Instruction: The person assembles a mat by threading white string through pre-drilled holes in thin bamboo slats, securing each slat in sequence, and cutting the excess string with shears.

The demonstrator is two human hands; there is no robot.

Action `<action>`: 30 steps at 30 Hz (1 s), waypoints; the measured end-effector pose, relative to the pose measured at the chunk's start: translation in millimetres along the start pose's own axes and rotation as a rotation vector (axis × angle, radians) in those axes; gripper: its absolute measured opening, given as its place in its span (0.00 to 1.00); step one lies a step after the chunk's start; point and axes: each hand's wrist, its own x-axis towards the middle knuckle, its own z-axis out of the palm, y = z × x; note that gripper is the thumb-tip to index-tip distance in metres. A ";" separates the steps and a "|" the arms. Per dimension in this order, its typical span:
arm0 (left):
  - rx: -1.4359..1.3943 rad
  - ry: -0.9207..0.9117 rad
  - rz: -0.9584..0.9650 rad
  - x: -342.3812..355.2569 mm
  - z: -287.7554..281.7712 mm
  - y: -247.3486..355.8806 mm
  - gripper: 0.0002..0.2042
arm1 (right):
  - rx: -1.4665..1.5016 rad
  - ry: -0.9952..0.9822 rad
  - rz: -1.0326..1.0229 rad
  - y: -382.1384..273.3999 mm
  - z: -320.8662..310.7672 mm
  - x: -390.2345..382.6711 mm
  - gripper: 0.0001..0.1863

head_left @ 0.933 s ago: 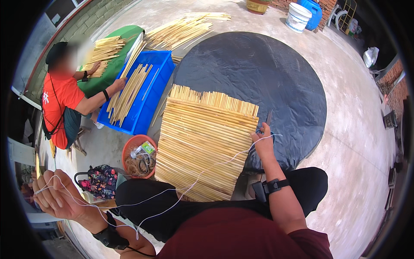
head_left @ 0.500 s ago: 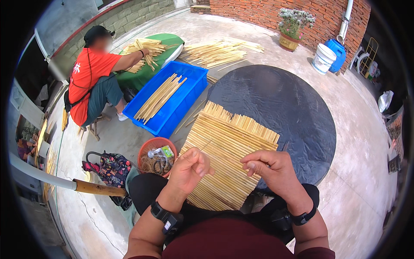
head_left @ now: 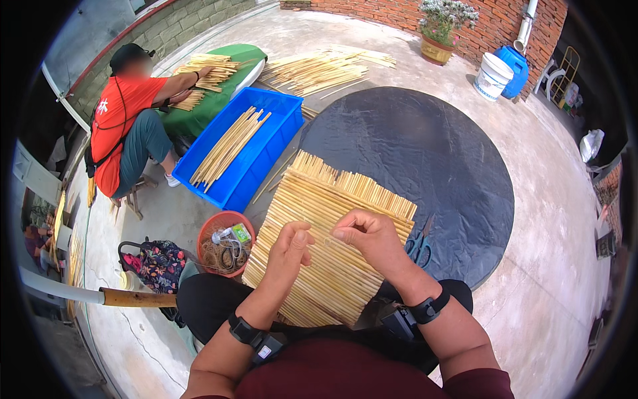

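Head cam view, quick rundown: L hand [head_left: 290, 247] was up over the cane-stick mat [head_left: 329, 286], fingers loosely curled w/ the thumb up; couldn't tell if it had anything in it. R hand [head_left: 365, 233] was just beside it, thumb + index tips pinched tgthr, but whatever was btwn them was too tiny to make out. Mat sat right under both hands, from near the lap out over the near edge of a round, black plastic sheet [head_left: 432, 146].

Teal-handled scissors [head_left: 420, 247] lay on the sheet, just to the R of R hand. Orange basin [head_left: 214, 221] w/ a tangle of brown fiber was L of L hand, and a blue crate [head_left: 264, 156] w/ a bundle of loose sticks [head_left: 229, 146] was fwd-L of it. Co-worker in an orange-red tee [head_left: 119, 133] sat farther L, past the crate, arms out over sticks on a green cover [head_left: 239, 56].
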 end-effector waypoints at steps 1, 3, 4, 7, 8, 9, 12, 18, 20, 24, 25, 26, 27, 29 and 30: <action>0.368 0.225 0.183 6.3 0.1 0.6 0.23 | 0.034 0.021 -0.011 0.0 -5.5 4.4 0.04; 0.235 0.208 0.179 14.3 6.5 5.0 0.26 | -0.090 0.042 -0.110 0.6 -15.4 9.5 0.03; -0.024 0.084 0.109 15.6 18.5 11.1 0.27 | -0.073 0.045 -0.107 3.1 -18.7 11.4 0.03; -0.345 -0.123 0.004 19.4 27.6 8.5 0.28 | -0.049 0.043 -0.106 10.8 -24.1 14.1 0.03; -0.398 -0.214 -0.018 19.7 27.9 5.1 0.28 | 0.004 0.034 -0.061 11.5 -25.6 13.7 0.03; -0.406 -0.212 -0.028 20.1 25.0 1.9 0.28 | 0.058 0.029 -0.017 12.4 -27.0 14.6 0.03; -0.414 -0.223 -0.132 18.4 13.1 -10.1 0.25 | 0.031 0.075 -0.035 12.7 -34.9 18.2 0.04; -0.251 -0.304 -0.254 9.9 -4.2 -26.5 0.12 | 0.299 0.168 0.004 2.6 -53.5 17.6 0.05; -0.174 -0.299 -0.270 9.0 -12.6 -32.7 0.08 | 0.410 0.186 -0.019 0.8 -65.5 15.5 0.06; -0.215 -0.269 -0.336 9.1 -31.5 -48.5 0.07 | 0.583 0.331 -0.054 -8.0 -82.0 15.5 0.10; -0.193 -0.271 -0.358 9.3 -35.9 -52.5 0.07 | 0.603 0.415 -0.062 -8.3 -86.3 16.6 0.11; -0.171 -0.272 -0.380 9.6 -40.7 -56.3 0.07 | 0.605 0.414 -0.053 -7.6 -91.8 19.0 0.11; -0.179 -0.271 -0.388 12.2 -45.0 -60.4 0.07 | 0.557 0.461 -0.100 -7.1 -99.5 20.5 0.12; -0.033 -0.272 -0.439 12.5 -54.5 -68.0 0.07 | 0.513 0.504 -0.123 -7.3 -112.8 21.8 0.13; -0.036 -0.269 -0.447 12.8 -59.4 -74.5 0.07 | 0.441 0.538 -0.195 -10.0 -120.1 23.4 0.12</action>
